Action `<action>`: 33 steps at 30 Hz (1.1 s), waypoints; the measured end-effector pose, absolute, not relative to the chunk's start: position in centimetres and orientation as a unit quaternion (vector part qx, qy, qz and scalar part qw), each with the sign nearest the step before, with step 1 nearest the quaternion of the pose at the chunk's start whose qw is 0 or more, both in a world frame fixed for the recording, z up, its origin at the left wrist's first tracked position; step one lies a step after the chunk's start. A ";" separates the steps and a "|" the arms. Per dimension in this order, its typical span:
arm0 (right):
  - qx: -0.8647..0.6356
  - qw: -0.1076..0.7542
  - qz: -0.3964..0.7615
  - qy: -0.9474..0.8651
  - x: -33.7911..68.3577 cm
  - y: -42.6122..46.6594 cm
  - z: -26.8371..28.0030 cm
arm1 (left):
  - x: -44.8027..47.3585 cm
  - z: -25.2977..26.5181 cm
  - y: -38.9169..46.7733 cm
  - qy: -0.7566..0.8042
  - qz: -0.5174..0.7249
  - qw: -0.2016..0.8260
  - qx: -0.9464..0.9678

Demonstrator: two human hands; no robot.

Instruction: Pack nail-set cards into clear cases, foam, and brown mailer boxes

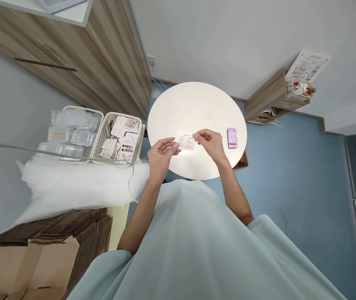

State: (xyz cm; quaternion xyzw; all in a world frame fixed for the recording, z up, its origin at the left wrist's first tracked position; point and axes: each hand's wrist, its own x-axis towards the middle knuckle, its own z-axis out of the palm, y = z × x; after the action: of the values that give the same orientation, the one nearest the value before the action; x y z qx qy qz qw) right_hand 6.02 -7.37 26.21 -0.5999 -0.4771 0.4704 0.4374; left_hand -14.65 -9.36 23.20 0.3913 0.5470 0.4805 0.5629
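A small white card (186, 141) with rows of printed text is held up over the round white table (193, 98). My left hand (163, 155) pinches its left edge between thumb and fingers. At the card's upper right corner, the thumb and forefinger of my right hand (210, 143) are closed on it. The printing is too small to read. To the right of my right hand a phone (232, 138) with a lit pinkish screen lies on the table.
On the left stand a white basket (103, 143) of printed cards and another basket (100, 118) of clear plastic boxes. White wrap (80, 183) and folded cardboard boxes (53, 258) are nearer me. A wooden cabinet (112, 54) rises behind; a small shelf unit (268, 98) is at right.
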 end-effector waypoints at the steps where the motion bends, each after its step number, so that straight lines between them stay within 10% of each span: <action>1: -0.594 0.441 0.474 -0.477 6.1 -7.4 26.2 | -14.8 23.5 -9.4 0.549 0.472 0.566 0.393; 18: -0.625 0.467 0.431 -0.453 3.3 -8.6 24.1 | -12.5 24.8 -11.0 0.622 0.417 0.419 0.514; 27: -0.522 0.441 0.460 -0.567 7.3 -9.0 25.8 | -13.0 24.8 -9.7 0.481 0.361 0.751 0.271; 33: -0.484 0.390 0.404 -0.671 9.2 -9.6 25.2 | -11.1 24.8 -10.1 0.471 0.333 0.782 0.236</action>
State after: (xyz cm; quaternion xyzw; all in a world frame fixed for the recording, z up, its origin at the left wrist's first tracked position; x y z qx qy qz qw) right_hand 9.16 -9.59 25.17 -0.4837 -0.6711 0.4041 0.3902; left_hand -11.10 -10.11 24.82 0.2363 0.4710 0.3327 0.7821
